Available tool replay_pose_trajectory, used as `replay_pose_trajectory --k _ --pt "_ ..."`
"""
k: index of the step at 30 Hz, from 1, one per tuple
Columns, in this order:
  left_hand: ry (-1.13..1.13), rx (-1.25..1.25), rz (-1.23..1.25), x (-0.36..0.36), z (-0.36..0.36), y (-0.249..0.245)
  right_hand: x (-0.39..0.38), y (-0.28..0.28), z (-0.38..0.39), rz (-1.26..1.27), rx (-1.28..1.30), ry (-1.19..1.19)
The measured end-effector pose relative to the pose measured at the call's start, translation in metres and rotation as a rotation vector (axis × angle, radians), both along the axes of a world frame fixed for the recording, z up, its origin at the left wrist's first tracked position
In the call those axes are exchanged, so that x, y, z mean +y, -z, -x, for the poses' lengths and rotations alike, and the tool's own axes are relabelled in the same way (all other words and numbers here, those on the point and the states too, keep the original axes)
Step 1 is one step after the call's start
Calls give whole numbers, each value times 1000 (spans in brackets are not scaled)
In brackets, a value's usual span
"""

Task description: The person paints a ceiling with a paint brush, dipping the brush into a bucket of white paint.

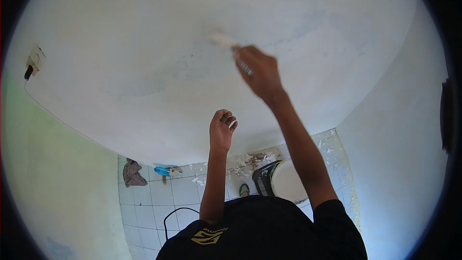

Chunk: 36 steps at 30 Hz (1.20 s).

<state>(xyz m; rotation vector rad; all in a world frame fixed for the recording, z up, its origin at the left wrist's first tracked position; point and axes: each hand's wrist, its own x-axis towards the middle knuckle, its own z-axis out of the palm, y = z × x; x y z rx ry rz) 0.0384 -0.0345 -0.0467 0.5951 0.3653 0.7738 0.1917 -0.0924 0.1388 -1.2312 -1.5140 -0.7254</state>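
My right hand (260, 71) is raised in front of the pale wall (159, 29), its fingers wrapped round the handle of a brush (222, 38). The brush's light-coloured head is blurred and points up and left, at the wall or very near it. Faint bluish-grey patches mark the wall around it. Lower down and to the left, my left hand (223, 127) is held up with its fingers loosely curled and apart, and nothing shows in it.
A socket with a black plug (29, 72) and cable is on the left wall area. On the tiled floor lie a grey-brown cloth (133, 173), a blue item (162, 170), and flakes. A black stool-like object (263, 180) stands beside a white round surface (288, 183).
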Motion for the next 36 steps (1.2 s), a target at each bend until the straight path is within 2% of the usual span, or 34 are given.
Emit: replay_pose_trajectory --k 1,2,4,7,11,12,16,18,19,21,22,24,25,27,29,31,36 --pt "4 4 -6 0 0 1 0 -10 -7 -106 -48 36" --pt "1 6 -4 0 2 2 -4 -14 -8 -103 -47 33" --pt "-10 16 -5 4 4 3 -7 -22 -6 -342 -38 155" --pt "-36 38 3 9 10 3 -5 -2 10 -319 78 193" --pt "-28 48 -3 20 8 25 25 87 37 90 70 45" --pt "-39 55 28 19 4 27 31 102 43 74 64 -13" --pt "2 57 29 15 -15 40 17 107 56 238 165 -73" --pt "11 54 67 9 -29 46 5 107 54 136 410 -150" --pt "17 58 73 6 -33 50 1 113 52 140 415 -144" --pt "105 64 115 1 -41 57 -7 126 46 -69 888 -326" --pt "125 68 184 -2 -46 59 -14 130 44 -66 891 -319" --pt "140 65 200 -10 -52 64 -30 132 39 -114 1301 -244" --pt "149 61 210 -14 -55 67 -36 131 37 -111 1303 -239" --pt "154 74 219 -19 -59 70 -50 127 33 -257 1705 -544" --pt "147 64 224 -24 -62 71 -58 139 26 -240 1746 -534" --pt "144 57 237 -26 -68 76 -68 147 20 -325 1885 -635" --pt "118 62 238 -46 -80 75 -131 181 -3 -398 1904 -567"
